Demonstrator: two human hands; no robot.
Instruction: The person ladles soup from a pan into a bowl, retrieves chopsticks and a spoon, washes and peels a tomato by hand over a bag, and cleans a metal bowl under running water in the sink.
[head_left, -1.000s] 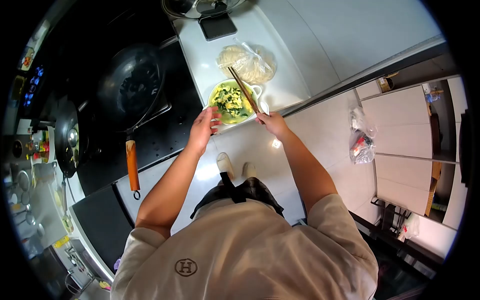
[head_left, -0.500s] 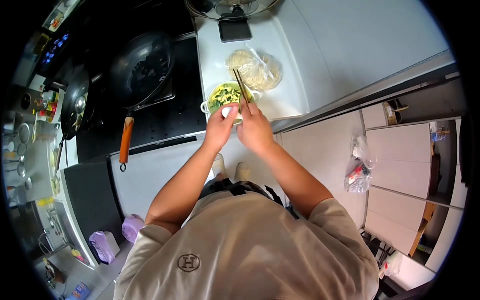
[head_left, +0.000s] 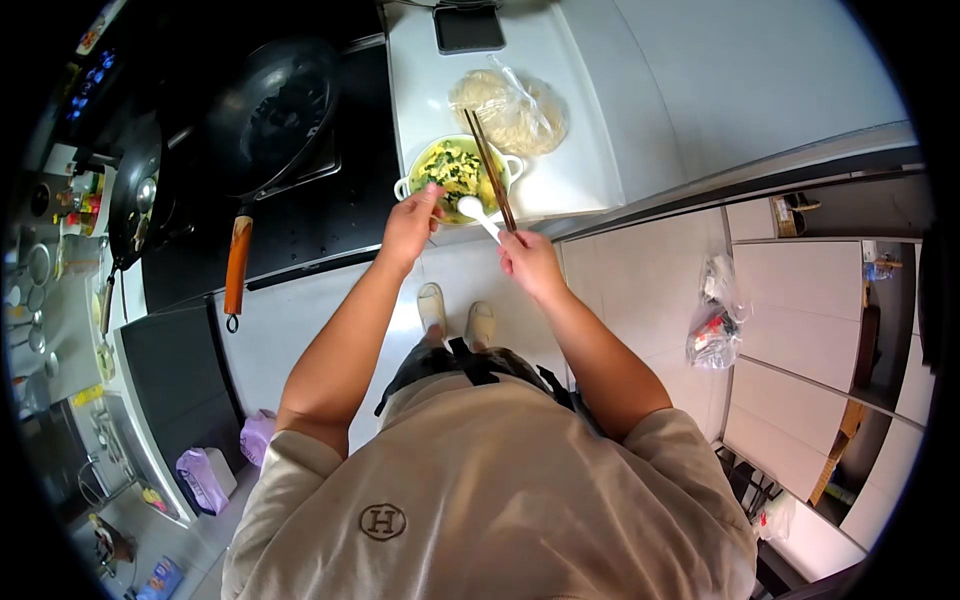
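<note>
A white two-handled bowl (head_left: 515, 170) stands at the counter's front edge. In it lies a yellow and green mix of what looks like egg and chopped greens (head_left: 450, 168). My right hand (head_left: 530, 262), just in front of the bowl, is closed around a pair of brown chopsticks (head_left: 487, 155) and a white spoon (head_left: 474, 209). The chopsticks reach up across the bowl's right side; the spoon's head is over its front rim. At the bowl's front left is my left hand (head_left: 410, 225), fingers loosely extended with nothing visible in them; whether it touches the rim I cannot tell.
Behind the bowl lies a clear plastic bag of pale noodles (head_left: 515, 110). To the left, a dark wok (head_left: 275, 120) with a wooden handle (head_left: 237, 265) sits on the black stove (head_left: 350, 215). Another pan (head_left: 130, 200) is farther left. A black tray (head_left: 469, 30) lies toward the back.
My hands have moved apart. The white spoon, earlier at my left hand, is now in my right hand with the chopsticks. My left hand has shifted left.
</note>
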